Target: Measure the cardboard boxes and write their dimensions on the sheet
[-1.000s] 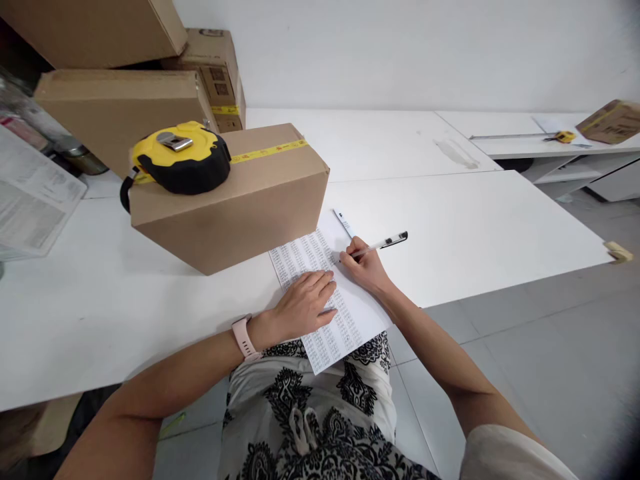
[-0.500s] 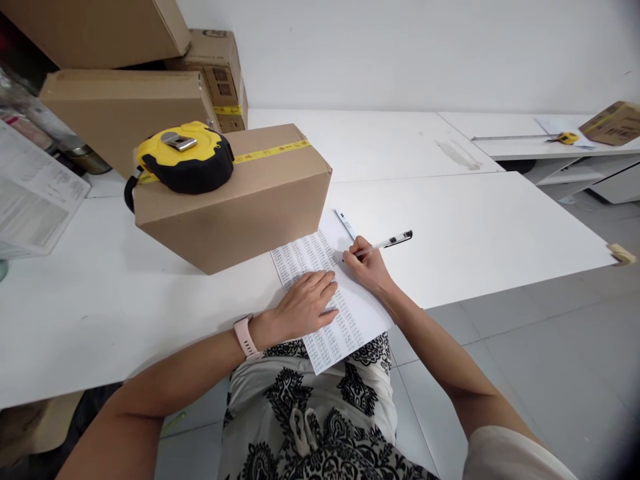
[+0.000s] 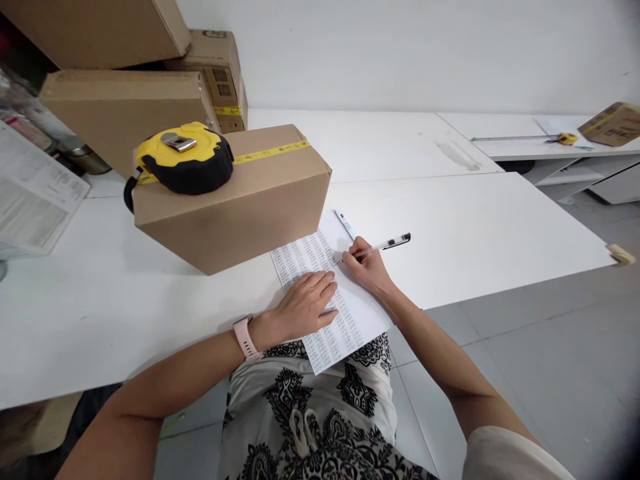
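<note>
A white sheet of paper (image 3: 367, 308) with columns of small handwriting lies at the table's front edge, its lower corner hanging over my lap. Flat on the written columns rests my left hand (image 3: 307, 303), fingers stretched out. My right hand (image 3: 367, 263) is closed around a pen (image 3: 390, 243) with a clear barrel and black clip, its tip at the paper beside the writing. Just beyond that hand lies a pale blue-white strip (image 3: 345, 224), partly covered. A brown cardboard box (image 3: 240, 227) stands at the paper's far edge, with a yellow and black tape measure (image 3: 185, 157) on top.
More cardboard boxes (image 3: 125, 107) are stacked at the back left, near a clear container with printed paper (image 3: 35, 187). The white table (image 3: 450, 233) extends right. On a farther table are a second tape measure (image 3: 567, 139), its blade extended, and a small box (image 3: 611, 124).
The pen's upper end has shifted very slightly left and down. My left hand, the paper and the box stay in place.
</note>
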`<state>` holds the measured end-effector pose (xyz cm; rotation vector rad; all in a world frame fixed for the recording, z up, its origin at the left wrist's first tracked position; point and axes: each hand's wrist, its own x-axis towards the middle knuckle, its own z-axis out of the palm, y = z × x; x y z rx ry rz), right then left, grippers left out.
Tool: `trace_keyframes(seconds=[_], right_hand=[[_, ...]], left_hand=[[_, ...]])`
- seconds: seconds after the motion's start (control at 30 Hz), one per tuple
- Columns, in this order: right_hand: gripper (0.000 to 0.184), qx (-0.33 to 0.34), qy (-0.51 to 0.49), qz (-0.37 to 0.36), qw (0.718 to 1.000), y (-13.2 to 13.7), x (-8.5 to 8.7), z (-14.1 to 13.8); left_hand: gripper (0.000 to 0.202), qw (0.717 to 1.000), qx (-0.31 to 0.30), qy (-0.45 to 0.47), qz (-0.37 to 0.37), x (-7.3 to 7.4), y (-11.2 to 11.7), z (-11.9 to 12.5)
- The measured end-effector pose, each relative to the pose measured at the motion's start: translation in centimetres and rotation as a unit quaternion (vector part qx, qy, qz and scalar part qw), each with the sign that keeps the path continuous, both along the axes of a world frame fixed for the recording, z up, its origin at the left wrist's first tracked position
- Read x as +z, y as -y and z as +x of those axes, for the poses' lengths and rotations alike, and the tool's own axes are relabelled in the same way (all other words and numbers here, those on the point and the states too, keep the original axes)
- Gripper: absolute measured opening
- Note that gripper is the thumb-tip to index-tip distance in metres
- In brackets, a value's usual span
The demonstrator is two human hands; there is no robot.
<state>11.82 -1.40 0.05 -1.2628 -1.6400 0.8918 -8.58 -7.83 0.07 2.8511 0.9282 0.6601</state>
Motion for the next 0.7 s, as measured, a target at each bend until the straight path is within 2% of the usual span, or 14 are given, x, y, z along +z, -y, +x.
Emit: trace_keyframes(seconds=[0.1, 0.2, 0.27, 0.33, 0.4, 0.47, 0.5, 0.57, 0.63, 0.7], right_hand=[[0.024, -0.041, 0.005, 0.033, 0.999, -0.2, -0.4, 0.2], [0.011, -0.072, 0.058, 0.1, 0.991, -0.6, -0.9, 0.5], [0.014, -0.068, 0.139, 0.143, 0.977, -0.8, -1.2, 0.6], [0.03, -0.057, 0.229, 0.163, 0.958, -1.0, -1.5, 0.5], [0.044, -0.045, 0.288, 0.165, 0.942, -1.1, -1.8, 0.4], [0.055, -0.042, 0.306, 0.168, 0.936, -1.3, -2.1, 0.3], [0.059, -0.043, 0.302, 0.169, 0.937, -1.4, -2.2, 0.3], [0.062, -0.046, 0.282, 0.171, 0.943, -1.5, -2.4, 0.3], [0.057, -0.046, 0.261, 0.172, 0.949, -1.7, -2.6, 0.4], [0.049, -0.047, 0.242, 0.173, 0.954, -1.8, -2.8, 0.5]], left_hand=[[0.033, 0.999, -0.006, 0.038, 0.006, 0.3, -0.1, 0.1], [0.022, 0.987, 0.02, 0.14, 0.072, 1.8, -0.3, -0.4], [0.026, 0.969, 0.062, 0.198, 0.134, 3.9, -0.6, -1.6], [0.031, 0.94, 0.128, 0.238, 0.208, 6.7, -1.2, -3.4], [0.031, 0.889, 0.218, 0.27, 0.297, 9.9, -1.9, -5.6], [0.031, 0.84, 0.311, 0.275, 0.349, 12.9, -2.9, -7.9], [0.037, 0.832, 0.349, 0.267, 0.339, 14.2, -3.5, -8.9], [0.057, 0.841, 0.408, 0.248, 0.256, 16.2, -4.6, -10.6], [0.079, 0.853, 0.452, 0.224, 0.131, 17.4, -5.7, -11.6], [0.089, 0.852, 0.48, 0.206, 0.03, 17.9, -6.7, -11.8]])
